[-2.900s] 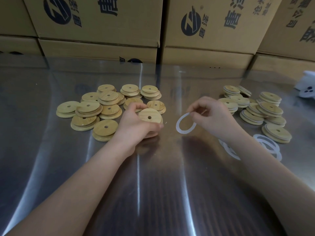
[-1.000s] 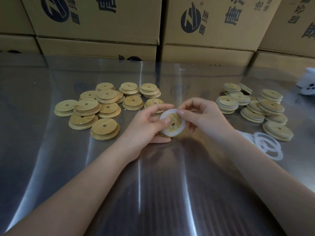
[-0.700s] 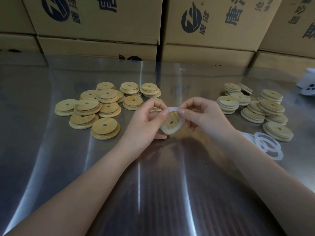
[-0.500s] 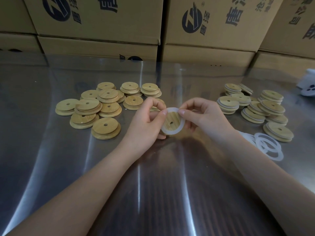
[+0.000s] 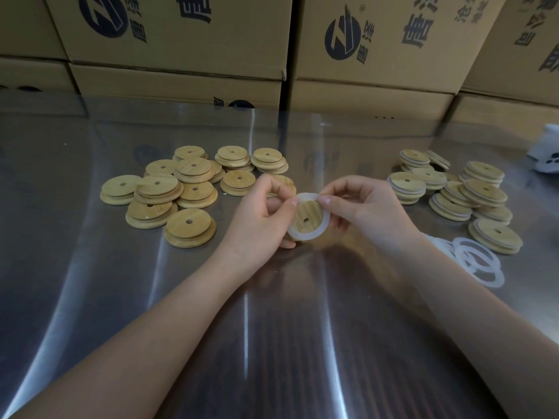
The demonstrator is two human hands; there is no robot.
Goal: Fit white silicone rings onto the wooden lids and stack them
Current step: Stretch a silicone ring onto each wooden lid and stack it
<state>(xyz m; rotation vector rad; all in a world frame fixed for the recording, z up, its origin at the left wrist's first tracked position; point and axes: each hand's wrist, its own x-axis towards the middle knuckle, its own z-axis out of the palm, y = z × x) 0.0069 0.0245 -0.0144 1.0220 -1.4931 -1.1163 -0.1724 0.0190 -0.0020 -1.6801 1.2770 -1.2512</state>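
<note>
Between both hands, a little above the table's middle, is a round wooden lid (image 5: pixel 305 217) with a centre hole and a white silicone ring (image 5: pixel 320 228) around its raised step. My left hand (image 5: pixel 260 219) grips the lid from the left, thumb on the ring's top edge. My right hand (image 5: pixel 363 207) pinches the ring's top right edge, fingers curled behind the lid. Bare wooden lids (image 5: pixel 187 189) lie piled at the left. Lids with rings fitted (image 5: pixel 453 192) are stacked at the right. Loose white rings (image 5: pixel 478 261) lie beside my right forearm.
The shiny metal table (image 5: pixel 90 297) reflects light in streaks. Cardboard boxes (image 5: pixel 181 40) with dark printing form a wall along the table's far edge. A white object (image 5: pixel 547 152) sits at the far right edge.
Earlier my left hand held a bare lid and my right hand a loose ring, apart. They came together and the ring now sits round the lid, with both thumbs working along its top edge.
</note>
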